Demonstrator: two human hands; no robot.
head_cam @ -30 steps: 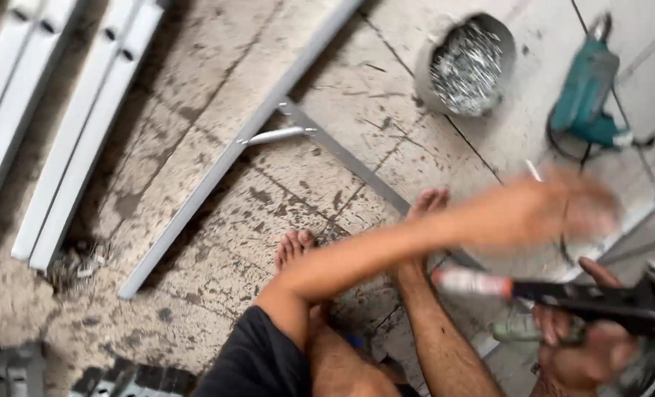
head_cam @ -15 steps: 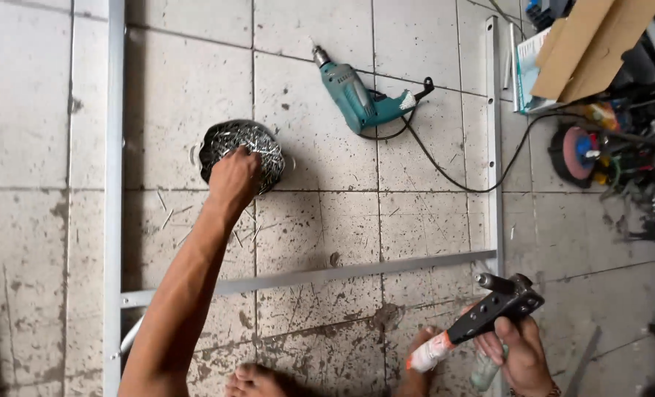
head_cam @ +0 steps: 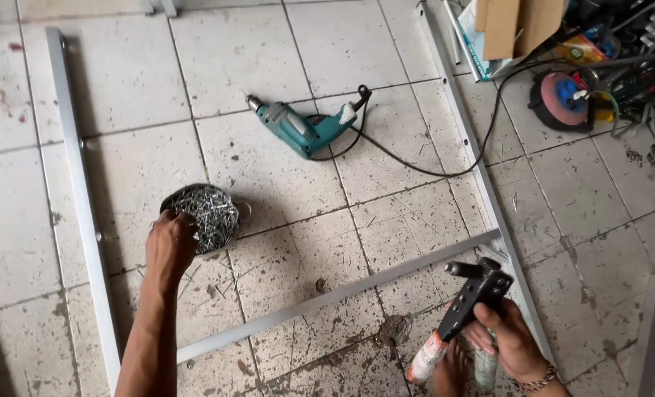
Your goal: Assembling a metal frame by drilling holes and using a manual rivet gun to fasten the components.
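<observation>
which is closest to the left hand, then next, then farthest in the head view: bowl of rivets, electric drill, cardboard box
From the left hand:
1. Bowl of rivets, touching the fingers.
2. Teal electric drill, up and right on the tiles.
3. Cardboard box, top right corner.

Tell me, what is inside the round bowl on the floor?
The bowl holds a heap of thin silver rivets or nails. The left hand covers its near edge; the bottom is hidden.
</observation>
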